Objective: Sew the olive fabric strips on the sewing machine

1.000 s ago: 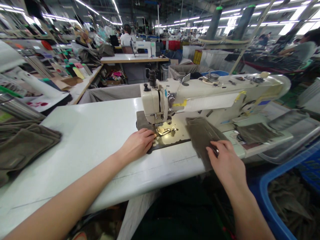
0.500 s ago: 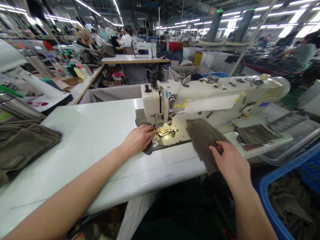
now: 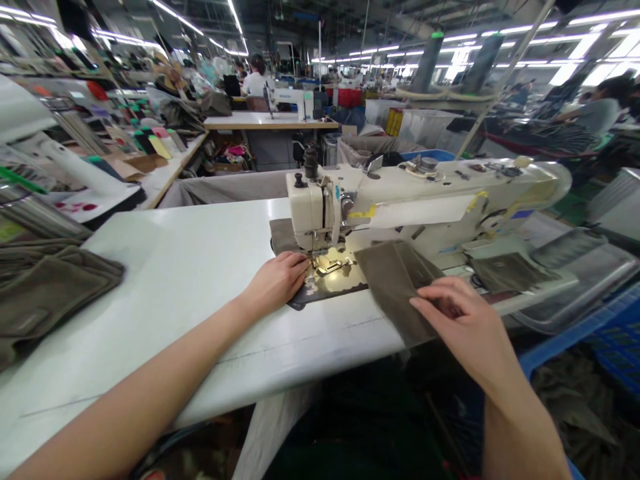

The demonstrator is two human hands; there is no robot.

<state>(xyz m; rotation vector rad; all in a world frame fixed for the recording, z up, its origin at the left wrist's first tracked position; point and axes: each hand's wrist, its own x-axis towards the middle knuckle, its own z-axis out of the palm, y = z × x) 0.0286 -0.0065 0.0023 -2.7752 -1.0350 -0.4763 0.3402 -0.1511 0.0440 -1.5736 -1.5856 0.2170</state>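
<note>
My left hand (image 3: pixel 283 279) rests at the needle area of a white sewing machine (image 3: pixel 415 193), fingers together by the presser foot. What its fingertips hold, if anything, is hidden. A brown-grey fabric piece (image 3: pixel 283 235) lies just behind it, left of the machine's head. My right hand (image 3: pixel 463 317) pinches the right side of a brown-grey fabric panel (image 3: pixel 387 277). That panel lies partly on the machine bed, and its lower corner hangs over the table's front edge.
A stack of brown-grey fabric pieces (image 3: pixel 50 290) lies on the white table (image 3: pixel 165 267) at left. Another fabric piece (image 3: pixel 510 270) sits under the machine's right end. A blue basket (image 3: pixel 595 333) with fabric stands lower right. Thread cones (image 3: pixel 427 61) rise behind.
The fabric panel has shifted left toward the needle and turned a little. My right hand has changed its grip, wrist more to the right. My left hand has stayed nearly in place.
</note>
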